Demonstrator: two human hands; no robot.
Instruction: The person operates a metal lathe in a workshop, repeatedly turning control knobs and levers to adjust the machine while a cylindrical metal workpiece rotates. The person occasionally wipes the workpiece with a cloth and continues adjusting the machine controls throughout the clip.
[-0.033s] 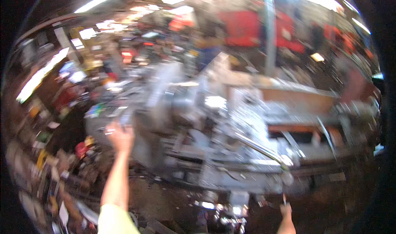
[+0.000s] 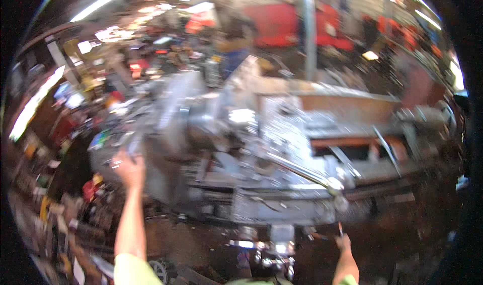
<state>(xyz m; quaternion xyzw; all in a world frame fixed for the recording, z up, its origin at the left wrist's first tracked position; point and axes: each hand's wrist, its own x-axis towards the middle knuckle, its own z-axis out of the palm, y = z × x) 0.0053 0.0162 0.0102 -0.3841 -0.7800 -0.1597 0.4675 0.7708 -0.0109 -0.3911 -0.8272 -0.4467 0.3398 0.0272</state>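
Observation:
A large metal lathe stretches in front of me, blurred by motion. Its round chuck [image 2: 204,119] is left of the middle, beside the grey headstock [image 2: 173,106]. My left hand [image 2: 132,170] reaches up to the front left end of the headstock; its fingers are smeared, so their grip does not show. Low on the right, my right hand [image 2: 343,242] is closed, and a thin, light-tipped thing sticks up from it, its kind unclear. Above that hand a long bright lever [image 2: 297,168] slants down from the carriage [image 2: 284,129] to a rounded end.
Cluttered shelves and small parts crowd the far left. A grey post [image 2: 309,38] stands behind the lathe, near a red panel [image 2: 271,26]. Shiny metal pieces [image 2: 274,252] lie below the lathe bed [image 2: 362,172]. A small red object [image 2: 91,189] sits left of my forearm.
The whole view has shifted, so the lathe and my left hand appear farther left. My right hand appears slightly higher, with more of its forearm showing.

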